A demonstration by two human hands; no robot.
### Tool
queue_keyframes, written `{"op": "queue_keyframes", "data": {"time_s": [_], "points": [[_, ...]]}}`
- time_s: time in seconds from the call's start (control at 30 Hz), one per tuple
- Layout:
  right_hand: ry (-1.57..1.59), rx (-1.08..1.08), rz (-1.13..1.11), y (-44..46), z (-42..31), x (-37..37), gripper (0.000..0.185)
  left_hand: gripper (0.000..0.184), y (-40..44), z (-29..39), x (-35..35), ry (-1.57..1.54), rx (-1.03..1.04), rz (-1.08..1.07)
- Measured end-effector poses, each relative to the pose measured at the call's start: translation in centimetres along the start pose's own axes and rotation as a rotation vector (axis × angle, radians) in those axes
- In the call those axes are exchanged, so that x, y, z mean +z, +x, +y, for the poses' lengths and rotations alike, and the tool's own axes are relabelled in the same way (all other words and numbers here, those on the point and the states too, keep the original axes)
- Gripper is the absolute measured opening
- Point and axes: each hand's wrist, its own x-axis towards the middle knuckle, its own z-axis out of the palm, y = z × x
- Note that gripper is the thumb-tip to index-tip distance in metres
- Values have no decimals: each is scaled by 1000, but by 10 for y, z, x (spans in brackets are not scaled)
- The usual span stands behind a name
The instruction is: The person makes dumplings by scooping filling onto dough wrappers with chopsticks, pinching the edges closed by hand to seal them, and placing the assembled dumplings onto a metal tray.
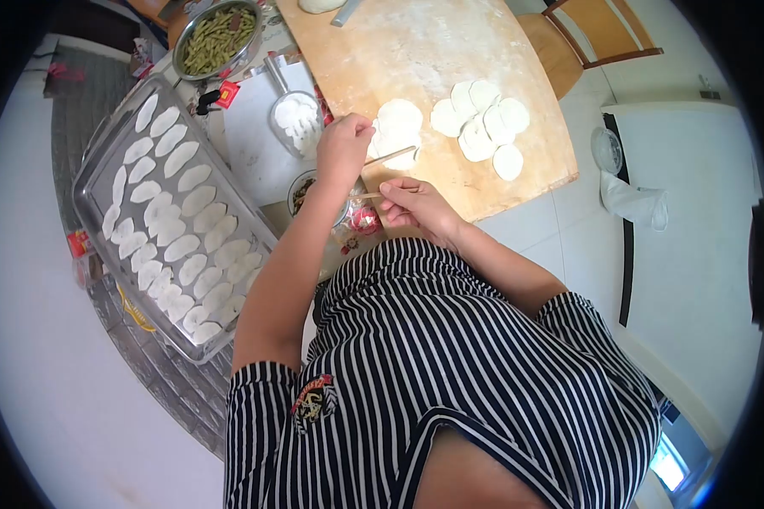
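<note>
My left hand (344, 151) is closed, its fingertips pinched at the left edge of a pile of round white dough wrappers (399, 119) on the wooden board. Between thumb and fingers, my right hand (420, 206) grips a thin wooden stick (367, 196) pointing left, near the board's front edge. A second thin stick (392, 157) lies over the lower part of the wrapper pile. Left of my left wrist is a bowl (299, 188) with dark filling, partly hidden by my forearm. More round wrappers (484, 119) overlap on the board to the right.
A large metal tray (259, 222) on the left carries rows of filled, half-moon dumplings. Behind it stands a metal bowl (218, 42) of green beans. A scoop of white flour (297, 119) rests on a white sheet. A wooden chair (598, 32) is beyond the board (450, 182).
</note>
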Motion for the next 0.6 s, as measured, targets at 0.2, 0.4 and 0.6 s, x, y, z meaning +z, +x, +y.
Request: {"op": "queue_keyframes", "data": {"time_s": [0.2,0.4,0.6], "points": [[273,59,-124,19,-4,-10,35,31,58,4,45,349,129,-16],[269,48,-122,18,-6,3,37,35,84,14,62,532,16,-118],[226,142,-24,24,-8,9,39,20,68,22,39,485,351,-198]]}}
